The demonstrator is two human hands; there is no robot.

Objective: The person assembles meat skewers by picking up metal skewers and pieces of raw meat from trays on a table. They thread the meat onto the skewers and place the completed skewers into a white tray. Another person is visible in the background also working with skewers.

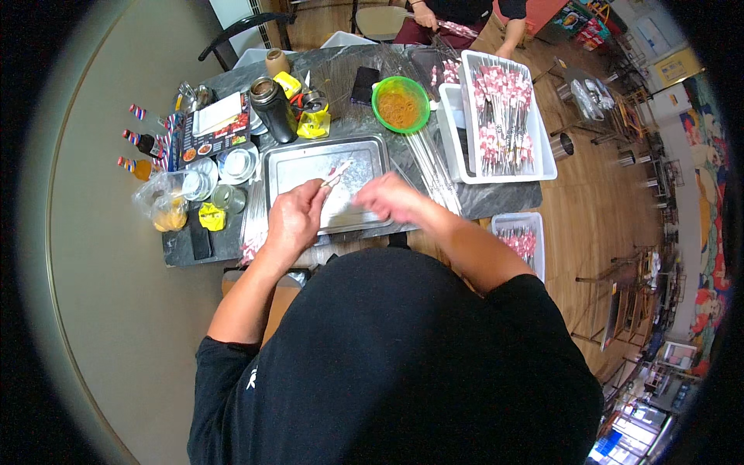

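Over the left part of a metal tray (372,152), my left hand (296,216) pinches a small pale strip (343,170), seemingly meat, with a reddish bit beside it. My right hand (388,199) is motion-blurred above the tray's right side, its fingers bent; whether it holds something cannot be told. Bare metal skewers (433,168) lie in a bundle right of the tray. Beyond them a green bowl (401,104) holds something orange-brown and stringy. More skewers with pink meat at their ends (253,244) lie left of the tray, near my left forearm.
White plastic bins (546,168) with meat skewers stand at the right; a lower bin (543,250) sits beside the table. A black thermos (273,113), yellow packets (314,124), stacked dishes (238,164), a glass (229,199) and bottles (139,168) crowd the left. Across the table, another person's hand (425,16) holds skewers.
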